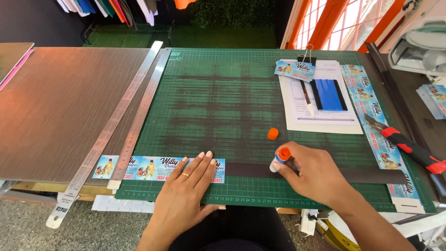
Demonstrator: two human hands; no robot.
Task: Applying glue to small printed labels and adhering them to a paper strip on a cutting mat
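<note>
The right hand (316, 174) has its fingers closed around a glue stick (280, 158), which lies tilted with its long axis running from the palm up and leftward; the white and blue barrel shows past the fingertips, with an orange end uppermost. The stick's lower tip touches the dark strip (325, 173) that runs left to right under the hand. Its orange cap (273, 134) sits loose on the cutting mat (218, 102), just beyond the fingertips and apart from them.

The left hand (193, 179) lies flat, fingers together and stretched forward, pressing on a row of printed cards (153, 168) whose long axis runs left to right, in line with the dark strip. A ring shows on one finger.

Left of that hand, two steel rulers (125, 125) lie slanted across the mat's left edge and onto a brushed metal sheet (65, 102). Beyond the right hand's fingers lie a sheet of white paper (320, 122) with a blue squeegee (329, 94). To their right, a red and black utility knife (409, 148) rests on another card strip (371, 116) near the mat's right edge. The green middle of the mat beyond both hands is open.
</note>
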